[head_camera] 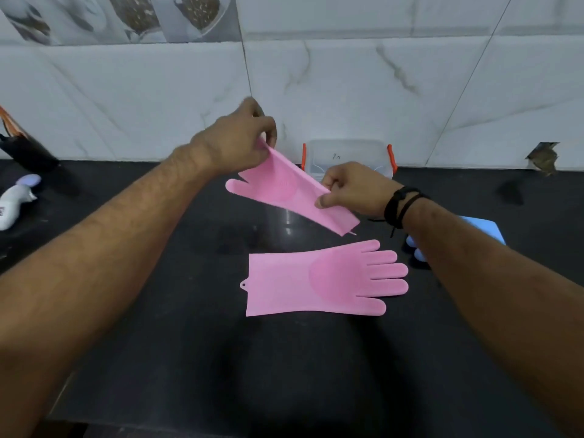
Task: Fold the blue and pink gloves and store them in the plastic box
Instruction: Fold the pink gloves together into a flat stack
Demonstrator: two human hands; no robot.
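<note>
I hold one pink glove (284, 188) in the air above the black counter (221, 358). My left hand (235, 143) pinches its upper edge, and my right hand (350, 189) pinches the same edge nearer the cuff. A second pink glove (316, 279) lies flat on the counter, fingers pointing right. A blue glove (483, 229) lies at the right, mostly hidden by my right forearm. The clear plastic box (347, 153) with orange latches stands against the wall behind my hands.
A black holder (28, 153) stands at the far left by the wall, with a white and lilac object (15, 197) lying in front of it. The marble-tiled wall (379, 74) backs the counter. A broken hole (543, 158) shows in the wall at right.
</note>
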